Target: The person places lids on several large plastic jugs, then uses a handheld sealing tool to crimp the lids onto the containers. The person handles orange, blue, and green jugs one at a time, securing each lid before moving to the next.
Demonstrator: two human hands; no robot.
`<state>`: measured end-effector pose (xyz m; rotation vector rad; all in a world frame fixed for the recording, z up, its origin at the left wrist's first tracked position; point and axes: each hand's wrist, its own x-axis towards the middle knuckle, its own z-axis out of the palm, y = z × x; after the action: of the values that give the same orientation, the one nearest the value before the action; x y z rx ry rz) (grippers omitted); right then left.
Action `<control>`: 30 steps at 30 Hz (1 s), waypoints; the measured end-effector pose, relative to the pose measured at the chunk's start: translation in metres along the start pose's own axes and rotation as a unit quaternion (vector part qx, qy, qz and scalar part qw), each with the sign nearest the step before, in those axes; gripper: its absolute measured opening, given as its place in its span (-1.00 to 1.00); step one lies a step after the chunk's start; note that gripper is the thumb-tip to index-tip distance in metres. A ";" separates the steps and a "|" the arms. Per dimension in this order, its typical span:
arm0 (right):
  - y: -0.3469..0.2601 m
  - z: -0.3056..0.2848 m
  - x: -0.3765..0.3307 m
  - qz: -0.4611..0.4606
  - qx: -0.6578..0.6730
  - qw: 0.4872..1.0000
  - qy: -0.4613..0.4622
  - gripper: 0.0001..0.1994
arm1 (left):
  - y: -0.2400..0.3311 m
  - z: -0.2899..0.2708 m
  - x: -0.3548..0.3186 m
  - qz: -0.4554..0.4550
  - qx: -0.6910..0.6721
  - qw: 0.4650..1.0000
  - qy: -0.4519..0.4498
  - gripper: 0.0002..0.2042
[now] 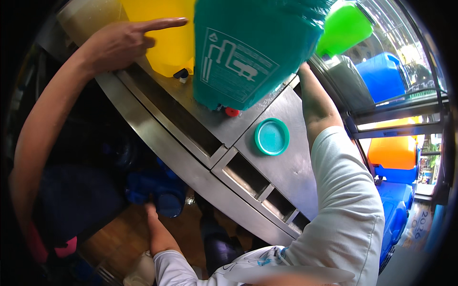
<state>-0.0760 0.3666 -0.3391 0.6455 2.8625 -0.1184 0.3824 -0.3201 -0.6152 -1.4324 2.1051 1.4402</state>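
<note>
One teal jug (248,50) is on the steel counter (296,162), near windows (422,62).

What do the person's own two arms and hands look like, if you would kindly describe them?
The white, creased fabric right sleeve is short, ending near the elbow; the white fabric left sleeve is short too. Both forearms are bare below. The bare left hand shows no glove; the right hand is mostly hidden.
</note>
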 end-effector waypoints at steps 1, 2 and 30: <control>0.000 0.004 0.008 0.017 -0.006 1.000 -0.023 -0.35 | -0.002 0.004 0.002 -0.004 0.007 1.000 0.009 -0.19; 0.002 0.008 0.014 0.019 -0.003 0.999 -0.034 -0.34 | -0.005 0.006 0.004 -0.008 0.012 1.000 0.018 -0.20; -0.009 -0.098 -0.530 -0.323 0.298 0.897 0.041 -0.09 | 0.319 0.089 -0.417 0.028 -0.324 0.653 -0.684 -0.09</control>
<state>0.3712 0.1503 -0.1288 -0.2707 2.9798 -1.1151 0.3076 0.0123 -0.2068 0.0039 0.6314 2.2568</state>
